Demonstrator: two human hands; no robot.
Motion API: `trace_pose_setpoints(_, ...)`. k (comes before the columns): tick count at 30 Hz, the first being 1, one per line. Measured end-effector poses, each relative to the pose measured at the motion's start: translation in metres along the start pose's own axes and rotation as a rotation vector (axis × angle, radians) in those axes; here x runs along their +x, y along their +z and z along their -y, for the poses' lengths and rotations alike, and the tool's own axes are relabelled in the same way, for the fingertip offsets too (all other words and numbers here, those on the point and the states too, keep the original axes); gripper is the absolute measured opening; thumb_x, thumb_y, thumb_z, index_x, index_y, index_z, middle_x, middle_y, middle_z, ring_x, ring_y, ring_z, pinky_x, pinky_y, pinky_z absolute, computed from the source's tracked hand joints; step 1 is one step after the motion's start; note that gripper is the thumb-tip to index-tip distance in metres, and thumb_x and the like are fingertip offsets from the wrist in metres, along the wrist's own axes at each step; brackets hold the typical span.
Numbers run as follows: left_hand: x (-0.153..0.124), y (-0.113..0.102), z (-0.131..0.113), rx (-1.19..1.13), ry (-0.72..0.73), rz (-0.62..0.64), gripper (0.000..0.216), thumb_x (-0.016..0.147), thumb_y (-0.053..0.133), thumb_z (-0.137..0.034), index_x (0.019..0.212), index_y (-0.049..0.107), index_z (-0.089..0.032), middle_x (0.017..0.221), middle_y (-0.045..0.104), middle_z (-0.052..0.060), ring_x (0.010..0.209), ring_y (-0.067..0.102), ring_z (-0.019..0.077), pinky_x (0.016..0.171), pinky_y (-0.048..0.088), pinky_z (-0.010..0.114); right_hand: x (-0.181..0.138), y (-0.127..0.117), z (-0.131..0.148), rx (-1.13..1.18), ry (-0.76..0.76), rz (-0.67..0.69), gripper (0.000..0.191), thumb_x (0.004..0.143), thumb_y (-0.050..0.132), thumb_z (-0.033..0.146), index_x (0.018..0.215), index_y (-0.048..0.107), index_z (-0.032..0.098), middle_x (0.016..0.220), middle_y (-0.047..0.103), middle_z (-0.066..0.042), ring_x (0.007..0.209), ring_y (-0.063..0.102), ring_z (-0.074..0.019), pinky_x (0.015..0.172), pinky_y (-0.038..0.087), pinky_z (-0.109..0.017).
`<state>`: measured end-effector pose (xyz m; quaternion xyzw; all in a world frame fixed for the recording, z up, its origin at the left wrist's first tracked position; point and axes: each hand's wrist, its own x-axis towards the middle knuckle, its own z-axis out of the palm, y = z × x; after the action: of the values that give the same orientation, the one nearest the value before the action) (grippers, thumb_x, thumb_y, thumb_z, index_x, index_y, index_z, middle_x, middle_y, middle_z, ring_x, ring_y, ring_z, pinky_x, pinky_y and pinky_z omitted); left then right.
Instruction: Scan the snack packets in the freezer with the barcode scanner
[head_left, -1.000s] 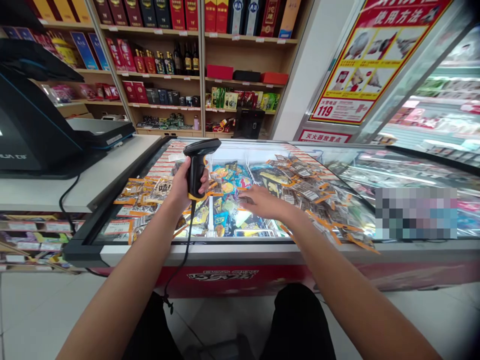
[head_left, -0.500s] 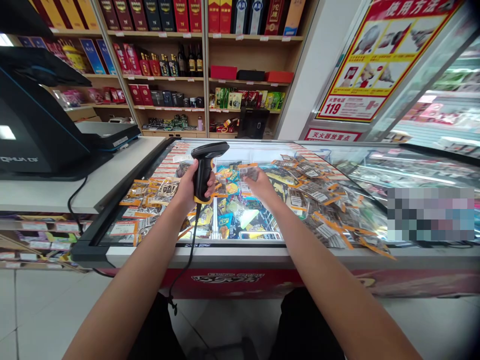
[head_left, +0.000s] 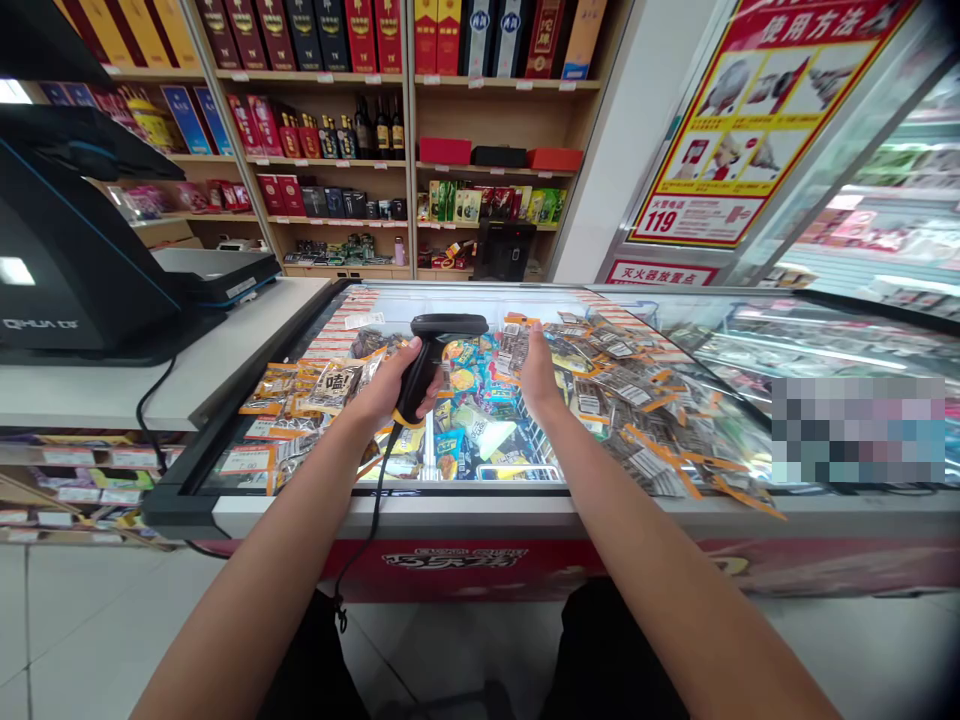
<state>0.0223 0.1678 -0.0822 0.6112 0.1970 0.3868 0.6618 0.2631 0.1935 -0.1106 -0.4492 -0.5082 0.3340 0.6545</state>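
My left hand [head_left: 397, 385] is wrapped round the handle of a black barcode scanner [head_left: 448, 325], whose head points right above the freezer's glass top. A cord runs down from the scanner's yellow-edged base. In my right hand [head_left: 538, 375] is a small snack packet [head_left: 513, 348] with an orange edge, its barcode side turned toward the scanner. The thumb is up and the other fingers are partly hidden behind the packet. Loose snack packets [head_left: 637, 385] lie in a heap to the right of my right hand. More packets [head_left: 330, 385] lie left of my left hand.
Beneath the glass of the chest freezer [head_left: 480, 503] are colourful frozen packs [head_left: 480, 425]. A checkout terminal [head_left: 82, 250] stands on the white counter [head_left: 97, 390] at left. Shelves of boxes and bottles [head_left: 379, 125] rise behind; a poster [head_left: 750, 130] hangs at right.
The scanner has moved right and slightly down, closer to the packet. My right hand has turned more upright and shifted slightly right, tilting the packet's barcode side toward the scanner.
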Motion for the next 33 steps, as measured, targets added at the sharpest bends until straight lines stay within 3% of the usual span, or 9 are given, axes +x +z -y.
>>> trace_pose_setpoints(8,0.001,-0.001,0.001,0.025,0.003,0.015,0.069,0.09,0.052,-0.081,0.065,0.054,-0.017,0.058,0.049,0.0,0.037,0.045,0.008,0.04,0.031,0.024,0.001,0.0,-0.002,-0.01,0.002,0.003,0.07,0.095,0.036,0.086,0.113,0.069,0.026,0.115,0.075,-0.007,0.109,0.072,-0.0251,0.099,0.057,-0.041)
trace_pose_setpoints(12,0.001,-0.002,0.003,0.018,-0.012,0.008,0.068,0.092,0.052,-0.079,0.066,0.055,-0.016,0.06,0.051,0.001,0.038,0.047,0.0084,0.04,0.033,0.024,0.0,0.0,0.002,-0.058,-0.009,-0.01,0.065,0.1,0.033,0.08,0.122,0.065,0.028,0.117,0.073,-0.007,0.113,0.069,-0.0257,0.095,0.057,-0.039)
trace_pose_setpoints(14,0.0,-0.002,0.003,-0.012,-0.009,-0.013,0.064,0.092,0.054,-0.077,0.07,0.056,-0.017,0.061,0.052,0.001,0.039,0.047,0.0088,0.04,0.034,0.024,-0.001,-0.001,0.004,-0.145,0.013,-0.049,0.055,0.102,0.038,0.073,0.125,0.061,0.028,0.117,0.071,-0.007,0.111,0.068,-0.0258,0.091,0.057,-0.038)
trace_pose_setpoints(18,0.0,-0.003,-0.001,-0.145,0.046,-0.126,0.053,0.095,0.055,-0.07,0.084,0.059,-0.018,0.061,0.052,-0.002,0.038,0.045,0.0089,0.04,0.034,0.022,-0.002,-0.004,0.006,-0.374,0.146,-0.107,0.031,0.101,0.055,0.048,0.12,0.057,0.024,0.099,0.069,-0.006,0.088,0.066,-0.0239,0.079,0.054,-0.034)
trace_pose_setpoints(21,0.001,-0.005,-0.008,-0.291,0.112,-0.248,0.049,0.099,0.05,-0.066,0.088,0.058,-0.019,0.06,0.051,-0.003,0.037,0.043,0.0081,0.041,0.036,0.021,0.0,-0.005,0.002,-0.574,0.19,-0.028,0.025,0.097,0.062,0.034,0.118,0.063,0.02,0.101,0.069,-0.008,0.085,0.065,-0.0234,0.076,0.053,-0.033)
trace_pose_setpoints(24,0.0,-0.007,-0.013,-0.398,0.177,-0.35,0.047,0.102,0.046,-0.063,0.088,0.057,-0.019,0.061,0.05,-0.004,0.037,0.043,0.007,0.044,0.039,0.02,0.0,-0.003,-0.001,-0.742,0.204,0.061,0.041,0.095,0.067,0.032,0.132,0.067,0.015,0.114,0.071,-0.014,0.095,0.07,-0.0272,0.083,0.054,-0.035)
trace_pose_setpoints(28,-0.001,-0.006,-0.018,-0.424,0.229,-0.388,0.048,0.105,0.041,-0.061,0.087,0.056,-0.019,0.06,0.048,-0.004,0.037,0.043,0.0062,0.043,0.038,0.019,-0.004,0.004,-0.004,-0.674,0.231,0.162,0.055,0.1,0.062,0.035,0.15,0.06,0.012,0.114,0.076,-0.016,0.092,0.074,-0.0278,0.083,0.057,-0.037)
trace_pose_setpoints(31,-0.002,-0.003,-0.02,-0.417,0.204,-0.4,0.05,0.106,0.04,-0.062,0.087,0.055,-0.019,0.06,0.048,-0.004,0.037,0.042,0.0062,0.042,0.037,0.019,-0.01,0.011,-0.006,-0.584,0.156,0.307,0.043,0.101,0.059,0.031,0.14,0.069,0.014,0.12,0.076,-0.015,0.102,0.075,-0.0268,0.089,0.059,-0.037)
trace_pose_setpoints(33,-0.001,-0.002,-0.02,-0.41,0.178,-0.405,0.05,0.105,0.041,-0.064,0.087,0.055,-0.019,0.06,0.048,-0.004,0.037,0.042,0.0059,0.042,0.036,0.019,-0.013,0.014,-0.009,-0.716,0.018,0.378,0.035,0.099,0.063,0.029,0.129,0.076,0.017,0.126,0.072,-0.015,0.116,0.069,-0.0296,0.101,0.055,-0.042)
